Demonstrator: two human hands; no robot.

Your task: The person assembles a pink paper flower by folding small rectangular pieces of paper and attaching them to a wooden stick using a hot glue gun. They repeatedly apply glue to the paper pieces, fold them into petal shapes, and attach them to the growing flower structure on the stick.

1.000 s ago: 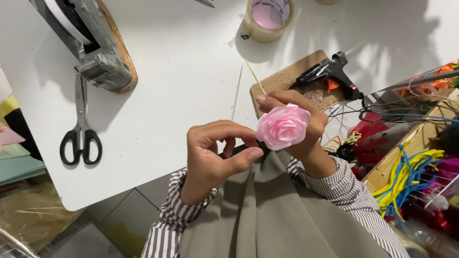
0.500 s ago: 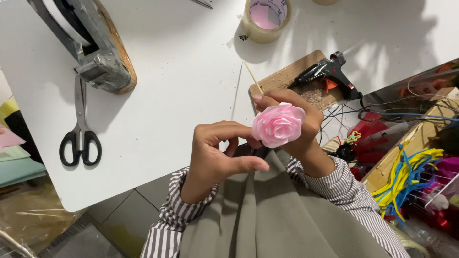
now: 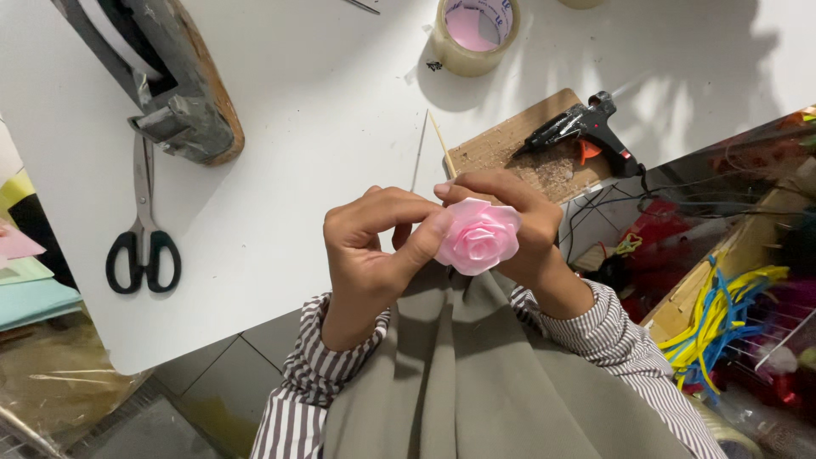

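So over at 9 o'clock there's a pair of black-handled scissors [image 3: 142, 228] lying flat on the white table [image 3: 297, 144], blades pointing up toward a chunky grey tape dispenser [image 3: 161, 81] at about 10 o'clock. Dead center is where the action is: the left hand [image 3: 370, 255] is curled in, thumb and forefinger pinched against the left edge of a pink ribbon rose [image 3: 478, 236], other fingers loosely bent. The rose sits just over the table's near edge, bloom facing up at the camera. The right hand [image 3: 518, 234] wraps around it from behind at 3 o'clock of the flower, fingers closed over the top and back, so both hands have hold of it. A thin wooden skewer [image 3: 441, 144] pokes out from behind the right hand toward 12. Up at 12 o'clock is a roll of clear tape [image 3: 474, 34]. At 2 o'clock a black glue gun [image 3: 582, 129] rests on a wooden board [image 3: 510, 153], and at 4 o'clock there's a tangle of coloured wires [image 3: 722, 310].
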